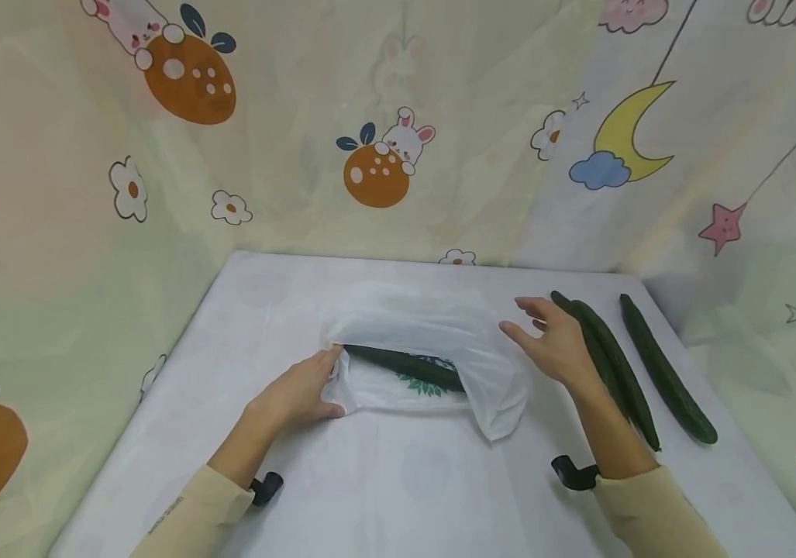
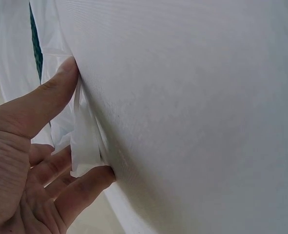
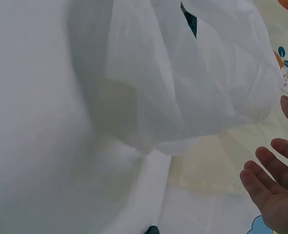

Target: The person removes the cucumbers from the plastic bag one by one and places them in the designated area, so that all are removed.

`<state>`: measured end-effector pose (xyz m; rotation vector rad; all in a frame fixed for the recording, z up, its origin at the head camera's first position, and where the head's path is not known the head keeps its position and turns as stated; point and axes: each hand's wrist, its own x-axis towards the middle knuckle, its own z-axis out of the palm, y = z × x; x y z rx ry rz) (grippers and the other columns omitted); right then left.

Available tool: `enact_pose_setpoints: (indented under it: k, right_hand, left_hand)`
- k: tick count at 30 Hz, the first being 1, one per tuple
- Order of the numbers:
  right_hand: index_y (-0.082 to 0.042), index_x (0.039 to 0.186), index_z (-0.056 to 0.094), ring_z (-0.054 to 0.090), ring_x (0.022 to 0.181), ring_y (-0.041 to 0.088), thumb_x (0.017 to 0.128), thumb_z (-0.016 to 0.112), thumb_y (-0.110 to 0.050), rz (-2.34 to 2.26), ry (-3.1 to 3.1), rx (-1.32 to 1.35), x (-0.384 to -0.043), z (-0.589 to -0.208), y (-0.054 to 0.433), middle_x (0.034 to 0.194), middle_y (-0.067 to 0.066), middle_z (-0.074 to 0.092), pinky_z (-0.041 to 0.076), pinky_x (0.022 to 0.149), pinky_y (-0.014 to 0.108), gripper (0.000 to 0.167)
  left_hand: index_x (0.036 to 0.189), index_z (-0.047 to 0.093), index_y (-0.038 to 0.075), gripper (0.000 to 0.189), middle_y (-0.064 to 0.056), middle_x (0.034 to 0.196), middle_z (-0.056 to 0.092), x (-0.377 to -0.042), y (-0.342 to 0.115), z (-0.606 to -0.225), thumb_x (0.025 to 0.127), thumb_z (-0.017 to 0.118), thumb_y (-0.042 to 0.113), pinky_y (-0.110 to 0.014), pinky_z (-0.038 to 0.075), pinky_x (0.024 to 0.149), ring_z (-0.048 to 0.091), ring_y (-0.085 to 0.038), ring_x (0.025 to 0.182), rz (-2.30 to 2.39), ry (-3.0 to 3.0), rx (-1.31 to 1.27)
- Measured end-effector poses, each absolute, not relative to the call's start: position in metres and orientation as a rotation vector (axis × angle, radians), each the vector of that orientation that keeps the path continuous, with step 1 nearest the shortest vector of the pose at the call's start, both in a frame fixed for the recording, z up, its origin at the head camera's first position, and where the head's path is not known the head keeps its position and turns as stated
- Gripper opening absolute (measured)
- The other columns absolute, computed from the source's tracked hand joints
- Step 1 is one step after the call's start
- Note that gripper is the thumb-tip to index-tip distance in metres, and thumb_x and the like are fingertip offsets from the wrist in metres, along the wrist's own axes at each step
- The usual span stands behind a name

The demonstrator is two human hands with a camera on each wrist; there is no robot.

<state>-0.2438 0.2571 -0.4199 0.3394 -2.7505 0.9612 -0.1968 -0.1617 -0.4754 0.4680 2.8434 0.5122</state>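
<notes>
A dark green cucumber [image 1: 408, 366] lies in a thin white plastic bag [image 1: 398, 322]; one long side shows, and its right end goes under the plastic. At the bag's left end is my left hand [image 1: 303, 387], thumb and fingers spread apart and touching the plastic. In the left wrist view, the bag's edge [image 2: 86, 144] runs between the thumb and fingers of that hand [image 2: 41, 131]. My right hand [image 1: 554, 341] is held in the air right of the bag, fingers apart and holding nothing. The right wrist view shows its relaxed fingers [image 3: 263, 178] clear of the plastic.
Beyond my right forearm, two cucumbers [image 1: 610, 353] lie side by side, partly hidden by that arm. Another cucumber [image 1: 666, 368] lies farther right, near the table's edge. The white table [image 1: 398, 496] meets a patterned cloth [image 1: 286, 155] at the back and sides.
</notes>
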Motion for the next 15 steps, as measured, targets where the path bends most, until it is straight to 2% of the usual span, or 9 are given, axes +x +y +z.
enact_pose_setpoints:
  k: [4,15]
  right_hand:
    - [0.000,0.142,0.055,0.055,0.133,0.042,0.096,0.074,-0.032,0.981,-2.766,0.367,-0.242,-0.415,0.242,0.143,0.023,0.058,0.048,0.106,0.054,0.060]
    - [-0.003,0.142,0.057,0.057,0.132,0.039,0.094,0.076,-0.034,1.057,-2.738,0.505,-0.239,-0.411,0.208,0.144,0.020,0.059,0.049,0.106,0.054,0.060]
  left_hand:
    - [0.162,0.023,0.000,0.111,-0.022,0.159,0.041,-0.198,-0.161,-0.475,0.080,0.089,0.038,-0.050,0.038,0.118,0.044,-0.037,0.145,0.513,2.835,0.464]
    - [0.162,0.023,0.001,0.112,-0.021,0.160,0.040,-0.198,-0.160,-0.476,0.080,0.089,0.039,-0.050,0.038,0.118,0.044,-0.036,0.145,0.497,2.833,0.448]
